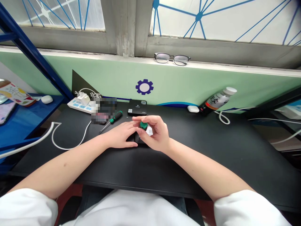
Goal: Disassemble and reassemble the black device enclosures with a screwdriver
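Note:
My right hand (156,133) has its fingers curled round the green end of a screwdriver (143,125), which points down and is seen almost from straight above. Beneath it lies a black device with a white label (149,131), mostly covered by my hands; the screwdriver's tip is hidden. My left hand (122,134) lies palm down at the device's left side, fingers stretched out and thumb apart. Just behind my hands is a flat black box (137,108) with small labels. A second, green-and-black screwdriver (115,117) rests on the desk beyond my left hand.
A white power strip (81,106) with plugs and a cable stands at the back left of the black desk (197,150), beside a pixelated item (104,110). Toward the right are a white case (193,109) and a leaning bottle (217,101). Glasses (172,59) lie on the ledge.

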The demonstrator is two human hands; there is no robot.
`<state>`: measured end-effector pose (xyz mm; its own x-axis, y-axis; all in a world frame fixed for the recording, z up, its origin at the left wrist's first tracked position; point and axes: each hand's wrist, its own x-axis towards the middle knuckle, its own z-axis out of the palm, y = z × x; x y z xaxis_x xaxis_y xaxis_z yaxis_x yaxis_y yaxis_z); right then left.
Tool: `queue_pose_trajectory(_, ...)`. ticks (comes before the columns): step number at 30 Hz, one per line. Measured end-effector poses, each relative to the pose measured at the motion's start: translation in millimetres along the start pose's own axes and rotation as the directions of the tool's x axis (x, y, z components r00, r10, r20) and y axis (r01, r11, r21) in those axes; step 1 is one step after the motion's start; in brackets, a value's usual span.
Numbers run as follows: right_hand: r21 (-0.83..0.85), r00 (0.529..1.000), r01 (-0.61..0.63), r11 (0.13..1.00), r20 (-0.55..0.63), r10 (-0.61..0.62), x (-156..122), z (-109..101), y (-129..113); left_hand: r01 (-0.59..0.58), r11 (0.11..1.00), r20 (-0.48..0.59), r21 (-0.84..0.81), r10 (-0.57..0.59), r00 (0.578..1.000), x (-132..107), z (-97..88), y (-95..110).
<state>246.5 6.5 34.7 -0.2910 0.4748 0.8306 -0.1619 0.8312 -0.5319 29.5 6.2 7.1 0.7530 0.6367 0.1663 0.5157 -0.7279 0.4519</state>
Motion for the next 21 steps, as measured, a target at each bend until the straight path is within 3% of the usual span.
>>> queue_pose_trajectory(5, -0.090, 0.996, 0.063, 0.994, 0.064, -0.058, 3.5, -4.7, -0.4, -0.030, 0.999, -0.014, 0.011, 0.030, 0.999, -0.5, 0.8, -0.8)
queue_pose_trajectory(12, -0.243, 0.994, 0.113, 0.963, 0.019, -0.112, 8.9, -7.1, -4.6, -0.040, 0.998, -0.016, 0.052, 0.040, 0.999, -0.9, 2.4, -2.5)
queue_pose_trajectory(16, -0.235, 0.996, 0.087, 0.968, 0.006, -0.088, 10.5, -7.6, -6.7, -0.041, 0.998, -0.020, 0.054, 0.042, 0.999, -0.3, 2.1, -2.5)
queue_pose_trajectory(21, -0.104, 0.999, 0.042, 0.994, 0.013, -0.041, 10.0, -7.8, -4.9, -0.024, 0.999, 0.001, 0.031, 0.024, 1.000, 0.4, 0.2, -0.6)
